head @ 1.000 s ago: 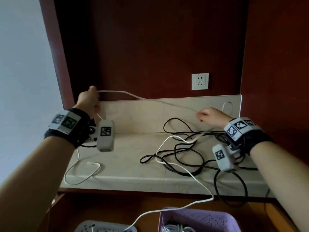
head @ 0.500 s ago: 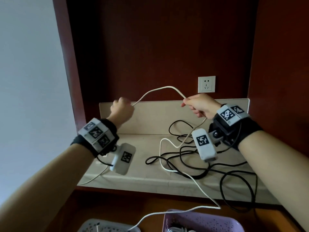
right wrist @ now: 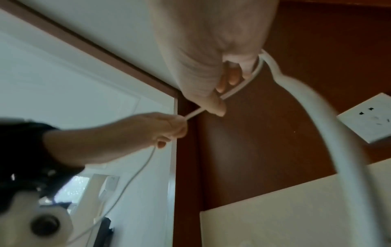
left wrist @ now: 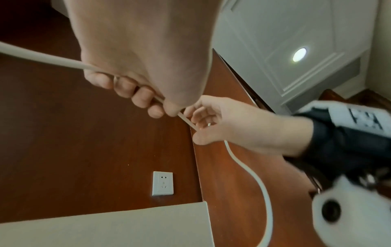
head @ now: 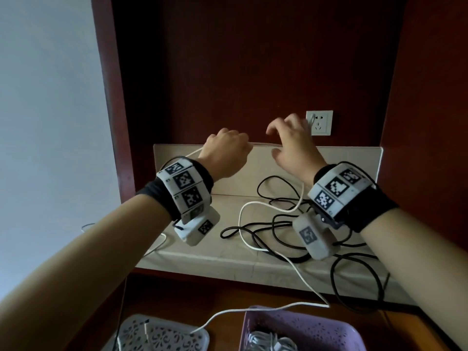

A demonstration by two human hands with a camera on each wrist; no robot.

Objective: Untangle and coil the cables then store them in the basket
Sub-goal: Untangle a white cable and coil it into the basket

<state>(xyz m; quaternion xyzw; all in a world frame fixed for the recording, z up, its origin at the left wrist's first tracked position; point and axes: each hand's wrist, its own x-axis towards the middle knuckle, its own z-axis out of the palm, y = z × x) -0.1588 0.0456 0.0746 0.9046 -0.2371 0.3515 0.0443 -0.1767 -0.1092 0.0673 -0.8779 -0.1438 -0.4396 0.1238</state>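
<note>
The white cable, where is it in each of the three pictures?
Head: the white cable spans between both raised hands at centre, then trails down toward the baskets.
Left wrist: white cable enters from the left edge into the left hand's fingers.
Right wrist: white cable arcs down the right side.
Shared landmark: the wall socket.

Pale stone shelf (head: 202, 254) under tangled black cables (head: 276, 224) and a white cable (head: 243, 236).

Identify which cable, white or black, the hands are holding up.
The white cable: both the left hand and right hand hold it raised, while the black cable lies tangled on the shelf.
</note>
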